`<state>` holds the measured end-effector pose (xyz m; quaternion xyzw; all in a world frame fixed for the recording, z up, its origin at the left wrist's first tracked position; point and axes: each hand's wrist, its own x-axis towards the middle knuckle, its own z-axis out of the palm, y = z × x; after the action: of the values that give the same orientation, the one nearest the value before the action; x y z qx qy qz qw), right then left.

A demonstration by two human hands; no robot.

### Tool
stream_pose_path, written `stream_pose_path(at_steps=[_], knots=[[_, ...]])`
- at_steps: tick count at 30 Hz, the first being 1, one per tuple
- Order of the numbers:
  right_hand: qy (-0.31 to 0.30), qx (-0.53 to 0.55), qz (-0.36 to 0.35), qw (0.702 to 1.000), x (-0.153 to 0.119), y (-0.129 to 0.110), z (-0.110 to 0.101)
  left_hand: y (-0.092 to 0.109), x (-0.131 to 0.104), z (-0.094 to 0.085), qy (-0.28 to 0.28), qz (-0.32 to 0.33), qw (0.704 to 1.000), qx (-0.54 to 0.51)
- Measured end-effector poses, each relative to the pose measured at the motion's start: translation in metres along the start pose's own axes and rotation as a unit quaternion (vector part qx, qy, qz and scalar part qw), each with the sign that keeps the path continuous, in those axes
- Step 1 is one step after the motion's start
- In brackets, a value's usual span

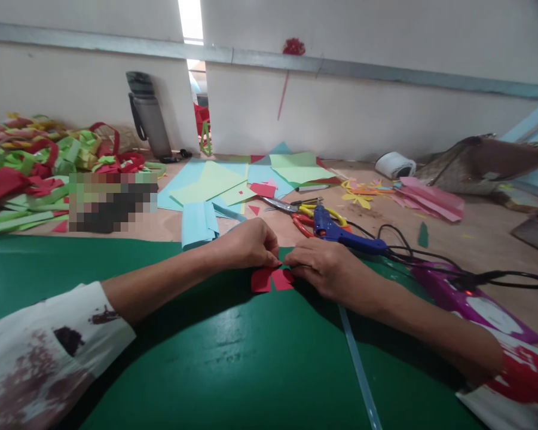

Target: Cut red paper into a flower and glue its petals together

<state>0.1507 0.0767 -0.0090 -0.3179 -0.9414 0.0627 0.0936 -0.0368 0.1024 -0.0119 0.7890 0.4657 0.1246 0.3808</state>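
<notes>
My left hand is closed, its thumb and forefinger pinching a small piece of red paper over the green surface. Facing it, my right hand is closed too, with fingertips pressed together at the right side of the red paper. Below the fingertips, two red paper petals spread out side by side. Part of the red paper is hidden by the fingers. Just beyond my right hand lies a blue glue gun, beside scissors with red and yellow handles. A translucent glue stick rests on the green surface nearby.
Light blue and green paper sheets lie at the back. Coloured paper strips heap up at left, near a grey bottle. A purple power strip with black cables sits at right, and a bag stands behind.
</notes>
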Motion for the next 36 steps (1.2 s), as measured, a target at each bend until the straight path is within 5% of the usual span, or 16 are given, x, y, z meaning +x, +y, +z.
stream_pose_path(at_steps=[21,36], knots=[[0.008,0.215,0.104,0.971,0.004,-0.008,-0.004,0.001,-0.002,0.0,0.004,0.012,1.0,0.014],[-0.007,0.16,0.169,0.973,0.017,-0.015,0.003,-0.004,-0.001,0.001,0.013,0.026,1.0,0.01]])
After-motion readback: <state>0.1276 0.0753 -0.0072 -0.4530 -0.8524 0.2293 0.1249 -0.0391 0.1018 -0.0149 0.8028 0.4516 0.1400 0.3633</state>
